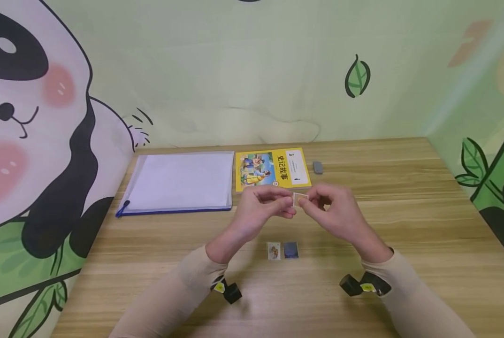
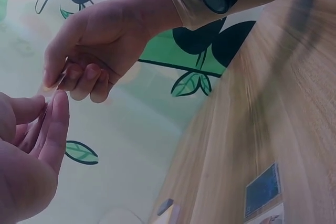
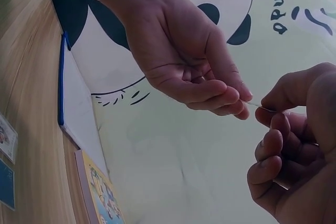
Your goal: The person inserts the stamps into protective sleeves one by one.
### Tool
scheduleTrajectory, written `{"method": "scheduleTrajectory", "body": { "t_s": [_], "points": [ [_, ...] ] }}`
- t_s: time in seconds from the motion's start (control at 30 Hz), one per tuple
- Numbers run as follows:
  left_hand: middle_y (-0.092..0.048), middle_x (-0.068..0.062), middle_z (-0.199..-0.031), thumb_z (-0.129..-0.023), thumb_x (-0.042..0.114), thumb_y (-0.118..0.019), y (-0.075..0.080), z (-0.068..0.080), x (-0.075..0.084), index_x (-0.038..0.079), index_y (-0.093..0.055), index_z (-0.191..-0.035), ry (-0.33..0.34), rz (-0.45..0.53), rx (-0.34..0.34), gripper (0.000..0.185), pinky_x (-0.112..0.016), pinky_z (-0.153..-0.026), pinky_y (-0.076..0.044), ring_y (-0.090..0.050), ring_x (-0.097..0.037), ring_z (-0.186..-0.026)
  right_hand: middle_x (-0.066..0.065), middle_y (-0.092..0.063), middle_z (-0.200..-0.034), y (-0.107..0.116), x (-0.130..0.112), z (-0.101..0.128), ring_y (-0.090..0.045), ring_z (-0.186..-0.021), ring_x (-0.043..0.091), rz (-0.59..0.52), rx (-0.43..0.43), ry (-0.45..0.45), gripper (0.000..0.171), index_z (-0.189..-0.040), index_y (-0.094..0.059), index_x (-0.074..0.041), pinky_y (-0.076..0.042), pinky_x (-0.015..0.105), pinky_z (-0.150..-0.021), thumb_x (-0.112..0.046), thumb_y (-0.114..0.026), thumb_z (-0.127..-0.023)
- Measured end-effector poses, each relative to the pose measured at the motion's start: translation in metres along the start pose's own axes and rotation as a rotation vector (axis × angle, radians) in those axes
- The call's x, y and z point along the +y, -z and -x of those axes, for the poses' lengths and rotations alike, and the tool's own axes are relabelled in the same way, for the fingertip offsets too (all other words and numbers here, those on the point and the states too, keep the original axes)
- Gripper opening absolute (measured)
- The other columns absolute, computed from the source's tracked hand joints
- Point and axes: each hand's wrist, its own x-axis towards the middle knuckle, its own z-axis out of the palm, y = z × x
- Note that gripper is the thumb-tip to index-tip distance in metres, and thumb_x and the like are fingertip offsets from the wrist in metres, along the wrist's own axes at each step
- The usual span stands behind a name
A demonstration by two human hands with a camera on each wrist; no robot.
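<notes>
Above the table both hands meet at a small thin square with a white border [image 1: 300, 199]; its middle looks see-through or tan. My left hand [image 1: 263, 206] pinches its left edge between thumb and fingers. The opposite side is pinched by my right hand [image 1: 334, 209], the thumb lying over its face. In the right wrist view the thin square [image 3: 255, 104] shows edge-on between the fingertips. Below the hands, a small picture card [image 1: 274, 251] and a dark blue square card [image 1: 291, 250] lie side by side on the wooden table [image 1: 319, 310].
A white zip folder with a blue edge [image 1: 180, 183] lies at the back left. Beside it is a yellow illustrated book [image 1: 273, 169], with a small grey block [image 1: 317, 167] to its right. A panda-patterned wall covering [image 1: 218, 70] rises behind the table.
</notes>
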Motion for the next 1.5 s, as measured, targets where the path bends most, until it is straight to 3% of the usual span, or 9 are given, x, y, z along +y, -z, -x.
{"method": "scheduleTrajectory", "body": {
  "t_s": [0.23, 0.43, 0.7, 0.87, 1.1, 1.3, 1.5],
  "points": [
    [-0.07, -0.028, -0.096, -0.089, -0.002, -0.067, -0.002, 0.001, 0.004, -0.007, -0.064, -0.116, -0.011, -0.135, 0.035, 0.027, -0.042, -0.07, -0.063, -0.072, -0.017, -0.068, -0.006, -0.052, -0.062, -0.003, 0.002, 0.0, -0.045, -0.055, 0.009, 0.0, 0.028, 0.038, 0.018, -0.072, -0.062, -0.013, -0.036, 0.018, -0.047, -0.003, -0.071, -0.085],
    [-0.07, -0.028, -0.094, -0.09, -0.002, -0.066, -0.003, 0.001, 0.004, -0.011, -0.067, -0.105, -0.022, -0.148, 0.056, 0.017, -0.042, -0.072, -0.063, -0.072, -0.017, -0.069, -0.006, -0.054, -0.062, -0.006, 0.005, -0.001, -0.046, -0.055, 0.008, -0.024, 0.038, 0.037, 0.018, -0.072, -0.063, -0.012, -0.039, 0.017, -0.047, -0.003, -0.07, -0.086],
    [-0.072, -0.024, -0.091, -0.091, -0.002, -0.065, -0.002, 0.0, 0.002, -0.01, -0.069, -0.102, -0.036, -0.155, 0.056, 0.014, -0.042, -0.072, -0.063, -0.072, -0.018, -0.07, -0.003, -0.054, -0.065, -0.004, 0.002, -0.001, -0.048, -0.058, 0.01, -0.05, 0.016, -0.022, 0.016, -0.073, -0.063, -0.012, -0.041, 0.021, -0.048, -0.006, -0.07, -0.087],
    [-0.073, -0.021, -0.09, -0.091, -0.003, -0.064, -0.002, 0.0, 0.003, -0.013, -0.066, -0.102, -0.041, -0.106, 0.029, 0.015, -0.043, -0.074, -0.063, -0.072, -0.017, -0.072, -0.002, -0.055, -0.067, -0.002, 0.002, 0.0, -0.048, -0.06, 0.012, -0.043, 0.003, -0.03, 0.009, -0.08, -0.067, -0.01, -0.041, 0.02, -0.05, -0.009, -0.07, -0.089],
    [-0.071, -0.001, -0.086, -0.094, -0.002, -0.06, -0.004, 0.001, 0.003, -0.018, -0.061, -0.103, -0.014, -0.041, 0.017, 0.018, -0.037, -0.08, -0.062, -0.07, -0.014, -0.077, -0.001, -0.061, -0.071, -0.005, 0.0, 0.0, -0.052, -0.061, 0.011, -0.063, 0.013, 0.001, 0.004, -0.085, -0.07, -0.008, -0.046, 0.019, -0.052, -0.009, -0.07, -0.089],
    [-0.067, -0.002, -0.083, -0.096, -0.002, -0.056, -0.006, 0.001, 0.002, -0.012, -0.061, -0.094, -0.004, -0.013, 0.013, 0.011, -0.029, -0.078, -0.061, -0.066, -0.013, -0.075, -0.002, -0.061, -0.07, -0.007, -0.003, 0.0, -0.051, -0.058, 0.009, -0.101, 0.059, 0.041, 0.009, -0.08, -0.068, -0.009, -0.044, 0.019, -0.048, -0.004, -0.07, -0.088],
    [-0.068, -0.001, -0.08, -0.093, -0.003, -0.061, -0.006, 0.001, 0.001, -0.013, -0.062, -0.094, -0.033, -0.009, 0.041, 0.01, -0.027, -0.077, -0.061, -0.066, -0.012, -0.075, -0.001, -0.06, -0.069, -0.008, -0.005, 0.001, -0.05, -0.058, 0.009, -0.095, 0.083, 0.014, 0.01, -0.079, -0.067, -0.009, -0.043, 0.02, -0.047, -0.004, -0.07, -0.087]
  ]
}}
